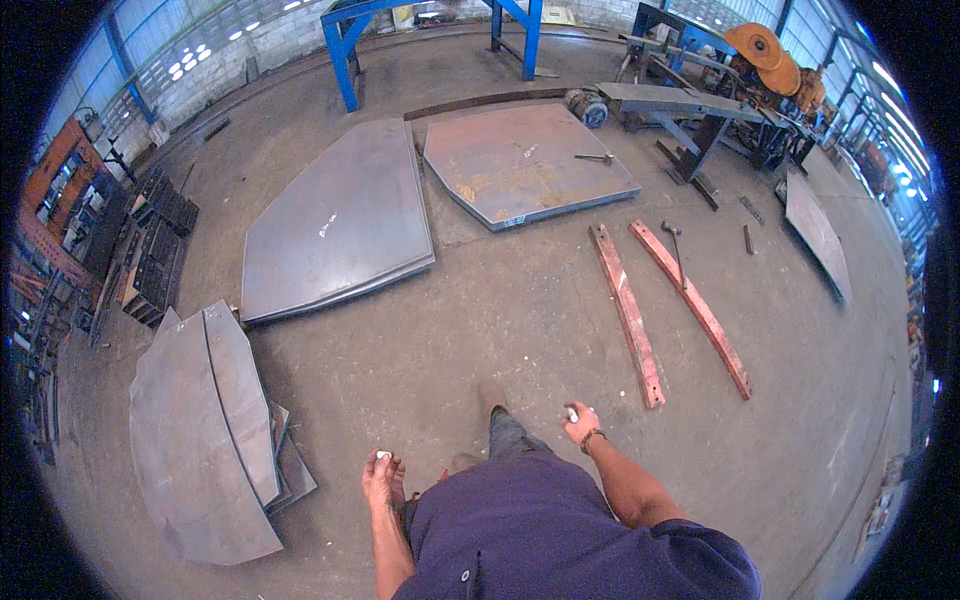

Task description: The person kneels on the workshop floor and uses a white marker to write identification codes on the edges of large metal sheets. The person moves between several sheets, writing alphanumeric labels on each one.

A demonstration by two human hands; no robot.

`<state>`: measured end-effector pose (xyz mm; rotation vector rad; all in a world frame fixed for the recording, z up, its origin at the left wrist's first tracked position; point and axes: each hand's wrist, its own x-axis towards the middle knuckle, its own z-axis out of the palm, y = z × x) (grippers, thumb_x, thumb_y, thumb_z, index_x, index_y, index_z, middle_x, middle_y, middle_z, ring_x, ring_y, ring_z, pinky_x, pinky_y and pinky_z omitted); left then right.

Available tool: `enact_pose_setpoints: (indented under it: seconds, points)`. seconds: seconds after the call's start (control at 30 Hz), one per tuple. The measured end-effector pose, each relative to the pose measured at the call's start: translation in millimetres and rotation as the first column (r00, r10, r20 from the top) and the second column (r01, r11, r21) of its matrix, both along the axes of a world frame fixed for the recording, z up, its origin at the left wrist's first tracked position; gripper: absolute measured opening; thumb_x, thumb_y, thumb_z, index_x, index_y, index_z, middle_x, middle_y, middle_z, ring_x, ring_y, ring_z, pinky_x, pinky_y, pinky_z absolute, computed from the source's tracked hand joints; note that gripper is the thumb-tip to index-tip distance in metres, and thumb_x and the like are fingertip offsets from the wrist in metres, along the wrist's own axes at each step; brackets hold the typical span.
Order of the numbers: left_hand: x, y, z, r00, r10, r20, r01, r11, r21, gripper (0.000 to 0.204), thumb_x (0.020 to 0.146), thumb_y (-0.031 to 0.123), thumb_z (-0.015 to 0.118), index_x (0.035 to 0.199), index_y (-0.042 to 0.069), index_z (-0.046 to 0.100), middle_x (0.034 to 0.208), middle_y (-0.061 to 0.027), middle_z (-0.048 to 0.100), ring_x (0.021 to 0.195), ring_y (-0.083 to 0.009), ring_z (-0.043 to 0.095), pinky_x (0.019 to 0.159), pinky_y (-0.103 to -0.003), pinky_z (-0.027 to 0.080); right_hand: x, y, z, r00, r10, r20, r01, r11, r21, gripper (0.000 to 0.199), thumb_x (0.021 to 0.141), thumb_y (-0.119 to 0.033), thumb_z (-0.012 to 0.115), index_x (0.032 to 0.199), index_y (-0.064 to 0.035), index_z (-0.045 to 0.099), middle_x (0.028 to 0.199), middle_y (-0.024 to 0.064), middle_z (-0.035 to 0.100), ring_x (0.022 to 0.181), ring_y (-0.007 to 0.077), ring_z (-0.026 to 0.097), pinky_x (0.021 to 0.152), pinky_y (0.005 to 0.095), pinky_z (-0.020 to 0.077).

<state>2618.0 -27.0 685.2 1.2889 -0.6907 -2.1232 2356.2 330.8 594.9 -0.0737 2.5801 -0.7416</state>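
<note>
My left hand (382, 482) is raised at my left side, its fingers closed on a small white piece (383, 455) that looks like chalk. Out to my right, my right hand (579, 424) is curled round another small white object (572, 414), mostly covered by the fingers, so its kind is unclear. Neither hand touches anything else. Nearest my left hand lies a stack of cut steel plates (190, 430) on the floor. Two red steel bars (628, 318) lie beyond my right hand, with a hammer (675, 245) across the farther bar.
Ahead lie a large grey steel plate stack (335, 220) and a brownish plate stack (520, 160) with a hammer (595, 156) on it. A blue steel frame (345, 60) stands behind. Machinery with an orange guard (760, 50) is at far right; another plate (815, 235) lies right.
</note>
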Motion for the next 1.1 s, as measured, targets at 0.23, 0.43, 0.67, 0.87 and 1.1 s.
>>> enact_pose_setpoints:
  seconds: [0.23, 0.43, 0.67, 0.87, 1.1]
  points:
    - [-4.2, -2.6, 20.7, 0.995, -0.086, -0.043, 0.083, 0.995, -0.058, 0.046, 0.082, -0.001, 0.072, 0.124, 0.007, 0.055, 0.100, -0.0085, 0.065, 0.086, -0.0209, 0.065, 0.074, -0.035, 0.055, 2.6, -102.9, 103.3, 0.974, 0.225, -0.010, -0.217, 0.929, -0.299, 0.046, 0.090, -0.046, 0.060, 0.120, -0.0116, 0.064, 0.114, 0.0179, 0.068, 0.108, 0.0361, 0.063, 0.093, 0.0420, 0.0499]
    - [-11.0, 2.8, 40.0, 0.987, -0.124, -0.099, 0.116, 0.990, -0.083, 0.042, 0.083, -0.002, 0.070, 0.122, 0.007, 0.058, 0.098, -0.0087, 0.065, 0.086, -0.0210, 0.066, 0.075, -0.035, 0.056, 31.7, -162.7, 162.8, 0.832, 0.554, -0.038, -0.511, 0.737, -0.443, 0.046, 0.092, -0.047, 0.059, 0.121, -0.0112, 0.062, 0.111, 0.0180, 0.067, 0.105, 0.0365, 0.063, 0.091, 0.0431, 0.0502]
    - [-19.8, 17.7, 60.7, 0.983, -0.150, -0.109, 0.150, 0.989, -0.014, 0.039, 0.085, 0.001, 0.070, 0.122, 0.007, 0.059, 0.094, -0.0080, 0.067, 0.089, -0.0234, 0.067, 0.074, -0.037, 0.057, 73.0, -184.9, 188.2, 0.521, 0.845, -0.125, -0.749, 0.382, -0.542, 0.055, 0.089, -0.044, 0.066, 0.132, -0.0122, 0.055, 0.110, 0.0162, 0.067, 0.102, 0.0345, 0.065, 0.089, 0.0432, 0.0504]
    - [-22.7, 25.8, 58.0, 0.974, -0.201, -0.101, 0.205, 0.978, 0.033, 0.039, 0.087, 0.004, 0.069, 0.124, 0.008, 0.059, 0.095, -0.0069, 0.067, 0.089, -0.0244, 0.067, 0.074, -0.038, 0.056, 74.2, -186.2, 218.0, 0.444, 0.894, -0.064, -0.715, 0.310, -0.626, 0.048, 0.093, -0.042, 0.060, 0.128, -0.0084, 0.059, 0.108, 0.0154, 0.069, 0.102, 0.0313, 0.066, 0.088, 0.0420, 0.0506]
    - [-27.5, 29.8, 56.6, 0.959, -0.275, -0.068, 0.280, 0.956, 0.091, 0.044, 0.087, 0.006, 0.070, 0.129, 0.008, 0.056, 0.093, -0.0028, 0.067, 0.087, -0.0211, 0.066, 0.072, -0.037, 0.051, 67.2, -181.7, 198.1, 0.556, 0.831, 0.016, -0.608, 0.419, -0.674, 0.045, 0.097, -0.041, 0.050, 0.124, -0.0061, 0.059, 0.095, 0.0173, 0.071, 0.088, 0.0318, 0.069, 0.080, 0.0421, 0.0521]
